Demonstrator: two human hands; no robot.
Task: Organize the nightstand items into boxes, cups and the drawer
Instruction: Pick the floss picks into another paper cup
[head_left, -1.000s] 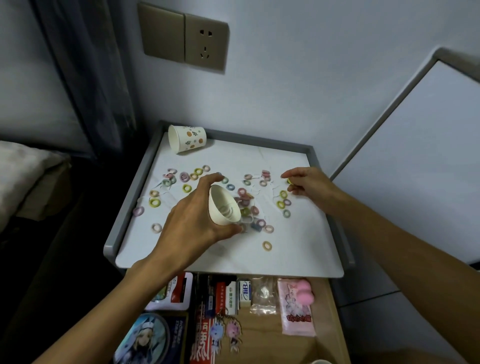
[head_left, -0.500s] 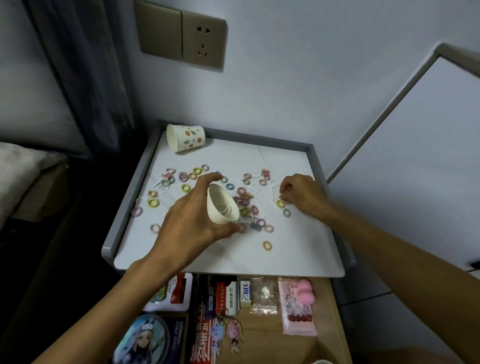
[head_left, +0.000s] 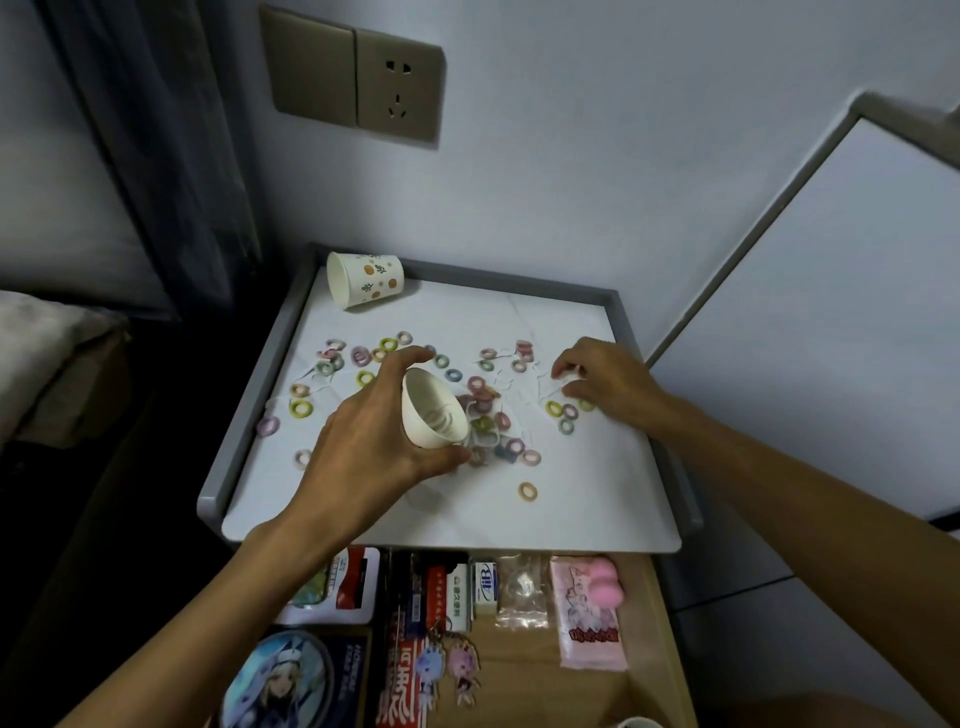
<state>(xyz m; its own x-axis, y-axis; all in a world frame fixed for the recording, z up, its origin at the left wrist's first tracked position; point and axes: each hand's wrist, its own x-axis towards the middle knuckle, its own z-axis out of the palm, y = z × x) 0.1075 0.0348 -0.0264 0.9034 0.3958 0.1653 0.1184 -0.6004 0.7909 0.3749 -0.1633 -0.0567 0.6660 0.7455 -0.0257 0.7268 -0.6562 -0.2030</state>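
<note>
My left hand (head_left: 374, 441) grips a white paper cup (head_left: 434, 410), tilted with its mouth facing me, just above the nightstand top (head_left: 467, 514). Several small coloured hair ties (head_left: 553, 409) lie scattered over the white surface, thickest under and right of the cup. My right hand (head_left: 602, 382) rests fingers-down among the ties at the right side, fingertips curled and pinching at small items; what it holds is hidden. A second paper cup with an orange and green print (head_left: 366, 280) lies on its side at the back left corner.
The nightstand has a raised grey rim (head_left: 249, 415). Below it the wooden drawer (head_left: 660, 649) stands open with a pink packet (head_left: 589, 613), small boxes (head_left: 483, 584), keychain charms (head_left: 447, 665) and a round anime badge (head_left: 285, 680). A wall socket (head_left: 397, 85) sits above.
My right hand has turned from an open pinch near the right edge to a curled, fingers-down pose on the ties. The left hand and cup stayed in place.
</note>
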